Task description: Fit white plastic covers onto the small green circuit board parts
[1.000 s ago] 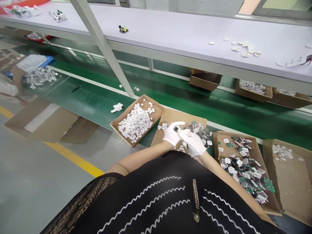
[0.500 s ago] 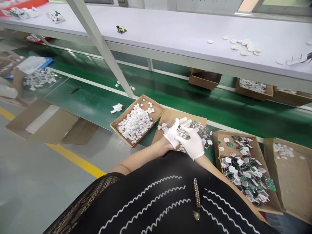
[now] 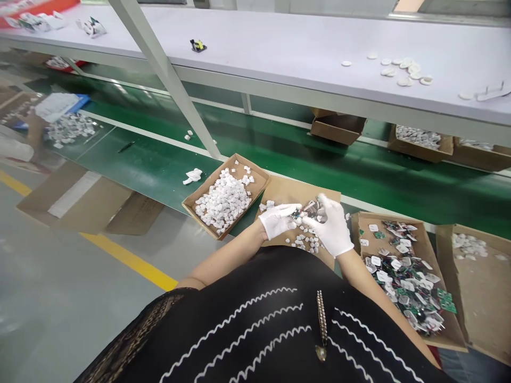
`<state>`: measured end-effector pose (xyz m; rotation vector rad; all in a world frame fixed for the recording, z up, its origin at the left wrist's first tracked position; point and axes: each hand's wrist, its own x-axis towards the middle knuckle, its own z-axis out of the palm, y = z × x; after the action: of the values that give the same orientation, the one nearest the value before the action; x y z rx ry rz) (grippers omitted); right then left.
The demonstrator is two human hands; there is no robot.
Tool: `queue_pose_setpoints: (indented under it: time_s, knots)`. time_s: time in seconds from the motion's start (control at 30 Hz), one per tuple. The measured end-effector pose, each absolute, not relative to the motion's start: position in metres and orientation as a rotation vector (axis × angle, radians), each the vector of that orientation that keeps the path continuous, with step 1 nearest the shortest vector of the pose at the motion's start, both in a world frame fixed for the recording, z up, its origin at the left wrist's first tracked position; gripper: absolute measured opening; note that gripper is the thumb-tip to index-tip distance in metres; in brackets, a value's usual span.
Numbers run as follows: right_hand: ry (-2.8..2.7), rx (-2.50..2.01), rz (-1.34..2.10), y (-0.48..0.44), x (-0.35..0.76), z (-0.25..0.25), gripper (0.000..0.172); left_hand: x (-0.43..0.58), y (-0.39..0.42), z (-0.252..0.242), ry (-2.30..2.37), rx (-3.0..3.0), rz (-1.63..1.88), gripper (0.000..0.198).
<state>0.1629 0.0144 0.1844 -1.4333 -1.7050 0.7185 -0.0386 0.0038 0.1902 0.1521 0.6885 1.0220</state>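
Note:
My left hand (image 3: 278, 220), in a white glove, is closed in a pinch on a small wired circuit board (image 3: 296, 214), partly hidden by the fingertips. Beside it on the right is my right hand (image 3: 332, 227), also gloved, with thumb and fingers spread apart; its thumb comes close to the board. Wired parts (image 3: 313, 206) show in the gap between that thumb and the fingers. Beneath both hands lies a cardboard sheet (image 3: 279, 186). Small white plastic pieces (image 3: 307, 242) are scattered on it below the hands.
A carton tray of white pieces (image 3: 223, 202) stands to the left. On the right is a carton of wired boards and white covers (image 3: 407, 287), beside another carton (image 3: 483, 298). A slanted post (image 3: 171, 80) and a raised shelf (image 3: 271, 48) cross beyond. A co-worker's hand (image 3: 35, 127) shows far left.
My hands were close together with the fingers crossing; now they are farther apart. The right hand has moved right and spread its fingers, uncovering the small board at the left fingertips.

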Motion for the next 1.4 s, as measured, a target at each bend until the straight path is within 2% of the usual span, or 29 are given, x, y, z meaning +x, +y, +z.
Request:
queue_pose_setpoints:
  time_s: [0.07,0.2,0.3,0.47,0.63,0.87,1.0,1.13,1.2,1.3,1.4]
  knots:
    - [-1.464,-1.509,1.027,0.014,0.168,0.187,0.066,-0.039,0.005,0.181,0.645,0.154,0.956,0.02]
    - [-0.991,-1.345,1.58,0.007,0.175,0.192,0.064,-0.035,0.003,0.173,0.645,0.112,0.967,0.021]
    - [-0.866,-1.248,1.739,-0.001,0.176,0.195,0.052,-0.031,0.0,0.177,0.708,0.059,0.987,0.015]
    - [-0.772,-1.031,1.908,-0.003,0.181,0.193,0.048,-0.029,-0.002,0.178,0.705,0.079,0.978,0.015]
    - [-0.978,-1.077,1.794,-0.002,0.187,0.182,0.036,-0.028,-0.003,0.168,0.669,0.099,0.975,0.02]
    - [-1.04,-1.117,1.806,-0.005,0.18,0.2,0.043,-0.03,-0.005,0.162,0.575,0.223,0.968,0.034]
    - [-1.006,-1.181,1.73,-0.006,0.179,0.203,0.042,-0.033,-0.005,0.16,0.585,0.16,0.962,0.031]
    - [-1.163,-1.13,1.658,-0.01,0.172,0.206,0.049,-0.029,-0.004,0.168,0.579,0.129,0.965,0.02]
    - [-1.318,-1.212,1.424,-0.012,0.166,0.21,0.043,-0.026,-0.005,0.174,0.58,0.147,0.966,0.019]
    - [-1.584,-1.318,0.874,-0.01,0.156,0.212,0.03,-0.019,-0.008,0.181,0.574,0.173,0.972,0.022]
    - [-1.809,-1.278,0.599,-0.004,0.149,0.207,0.026,-0.013,-0.01,0.186,0.588,0.175,1.006,0.015]
